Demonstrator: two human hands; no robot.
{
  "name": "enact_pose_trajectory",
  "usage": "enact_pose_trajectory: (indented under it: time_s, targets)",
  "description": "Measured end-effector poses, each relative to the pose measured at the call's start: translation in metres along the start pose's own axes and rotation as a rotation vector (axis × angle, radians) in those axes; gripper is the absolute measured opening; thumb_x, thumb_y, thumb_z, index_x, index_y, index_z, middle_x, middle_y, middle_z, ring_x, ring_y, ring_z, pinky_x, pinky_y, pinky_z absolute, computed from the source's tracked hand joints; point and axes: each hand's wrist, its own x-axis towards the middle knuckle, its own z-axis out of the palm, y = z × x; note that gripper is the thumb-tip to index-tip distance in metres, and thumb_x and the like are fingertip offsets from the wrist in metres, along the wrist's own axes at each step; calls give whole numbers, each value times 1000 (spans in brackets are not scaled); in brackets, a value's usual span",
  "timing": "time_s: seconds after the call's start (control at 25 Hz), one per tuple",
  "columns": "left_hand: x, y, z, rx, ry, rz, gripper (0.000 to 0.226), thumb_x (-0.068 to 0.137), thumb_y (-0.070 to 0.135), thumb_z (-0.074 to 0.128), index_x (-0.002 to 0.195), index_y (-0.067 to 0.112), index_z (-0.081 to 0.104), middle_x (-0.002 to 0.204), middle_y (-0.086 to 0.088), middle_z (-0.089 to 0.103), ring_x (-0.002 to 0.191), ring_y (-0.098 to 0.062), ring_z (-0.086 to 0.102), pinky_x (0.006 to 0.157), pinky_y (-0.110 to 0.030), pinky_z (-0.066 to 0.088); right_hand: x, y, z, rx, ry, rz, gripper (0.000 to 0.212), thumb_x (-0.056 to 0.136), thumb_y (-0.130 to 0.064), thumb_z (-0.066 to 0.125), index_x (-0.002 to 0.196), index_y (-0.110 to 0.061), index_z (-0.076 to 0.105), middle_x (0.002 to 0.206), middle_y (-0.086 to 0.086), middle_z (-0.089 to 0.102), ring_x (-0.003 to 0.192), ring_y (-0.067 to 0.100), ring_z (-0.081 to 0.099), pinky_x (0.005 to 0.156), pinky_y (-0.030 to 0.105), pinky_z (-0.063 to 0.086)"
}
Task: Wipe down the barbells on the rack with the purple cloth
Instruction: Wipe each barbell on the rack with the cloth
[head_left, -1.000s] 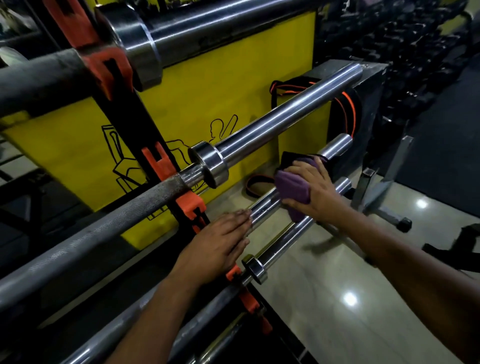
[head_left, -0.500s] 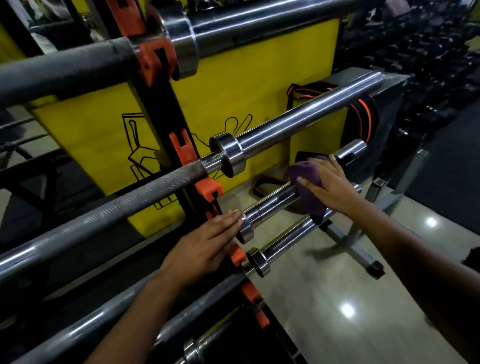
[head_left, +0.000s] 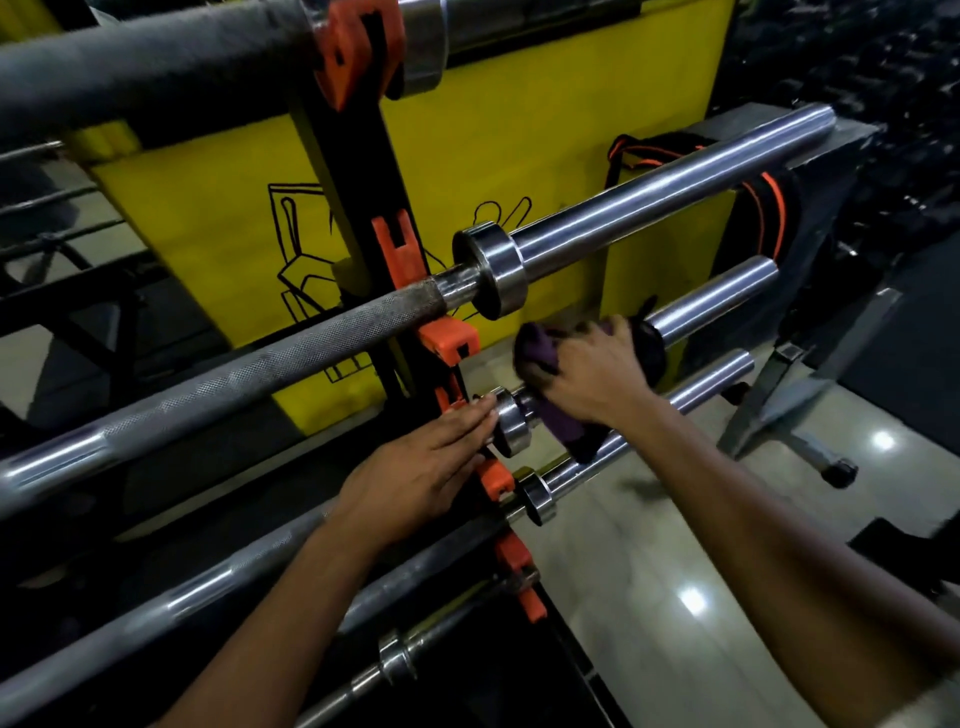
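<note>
Several steel barbells lie across a black rack (head_left: 358, 171) with orange hooks. My right hand (head_left: 592, 374) grips the purple cloth (head_left: 540, 348), wrapped around the sleeve of the middle barbell (head_left: 717, 301), close to that bar's collar (head_left: 511, 426). The cloth hangs down below the sleeve. My left hand (head_left: 415, 478) rests with straight fingers against the same bar at the rack post, fingertips touching the collar. Another barbell (head_left: 649, 218) sits one hook higher, and a thinner one (head_left: 711, 374) lies just below the cloth.
A yellow wall panel (head_left: 519, 130) with line drawings stands behind the rack. A black and orange belt (head_left: 774, 208) hangs at the right. A bench leg (head_left: 779, 415) stands on the glossy floor (head_left: 649, 571). Dumbbells (head_left: 857, 62) fill the dark upper right.
My right hand has slid the cloth leftward along the sleeve, from near its end to right beside the collar. My left hand stays at the collar. The view has shifted closer.
</note>
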Motion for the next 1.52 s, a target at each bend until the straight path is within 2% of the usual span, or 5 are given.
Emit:
enact_pose_trajectory:
  time_s: [0.2,0.4,1.0,1.24,1.52]
  targets:
    - [0,-2,1,38,-8,5,50,104,33,38,151,18,44,162,7,31,145,-5,32,115,-18,31,-30,11,8,116,101,-166,59,93,-63,28,121,-24,63,118,-2,65,124,21,51,123,53,6]
    - [0,-2,-1,53,-25,32,51,103,30,40,151,13,42,163,2,30,147,-7,29,118,-18,22,12,66,-24,57,-111,112,56,88,-68,17,74,-25,50,88,1,57,110,26,56,117,53,16]
    - [-3,-7,7,-68,-9,47,54,104,38,34,154,18,35,165,4,23,147,-13,34,107,-32,48,-21,-9,14,224,98,10,53,92,-57,32,106,-21,68,106,-2,69,118,21,53,122,51,9]
    - [-1,-3,0,-109,35,54,52,101,35,43,150,17,45,161,4,32,142,-11,40,106,-28,47,-81,-36,-6,797,94,83,39,101,-33,54,137,-46,47,146,-28,35,139,-24,1,122,43,3]
    - [34,40,-20,-436,-30,10,75,89,66,50,155,38,27,158,15,32,140,-4,31,106,-22,32,-163,5,-55,1303,-191,375,28,93,-28,59,120,-21,61,111,13,67,93,26,69,78,36,57]
